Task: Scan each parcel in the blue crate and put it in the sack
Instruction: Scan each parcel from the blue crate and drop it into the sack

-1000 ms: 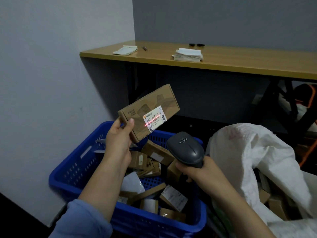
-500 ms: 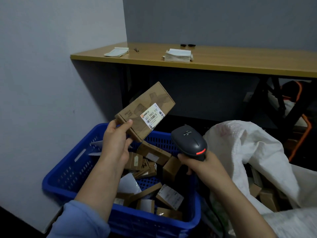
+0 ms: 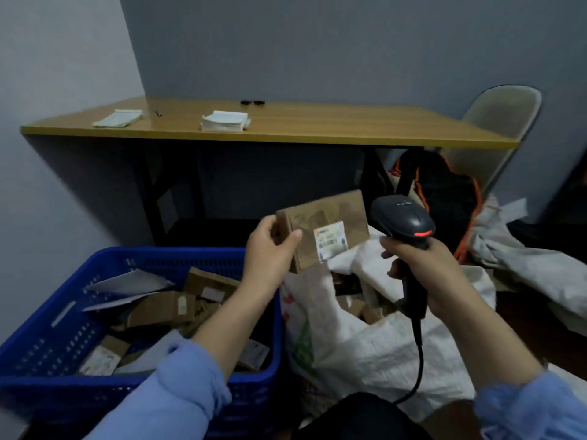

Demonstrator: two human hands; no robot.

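One parcel (image 3: 330,228) — shifted from crate (image 3: 47,331) over sack (image 3: 365,350).

The brown parcel (image 3: 343,214) is matt cardboard, the blue perforated crate (image 3: 158,254) and dark grey scanner (image 3: 403,217) smooth plastic, the white sack (image 3: 365,354) coarsely woven.

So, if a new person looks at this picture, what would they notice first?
First the brown box in the middle, which the left hand holds above the open white sack. Right beside it, the right hand grips a dark scanner with a red light. At lower left stands the blue crate, with more parcels inside.
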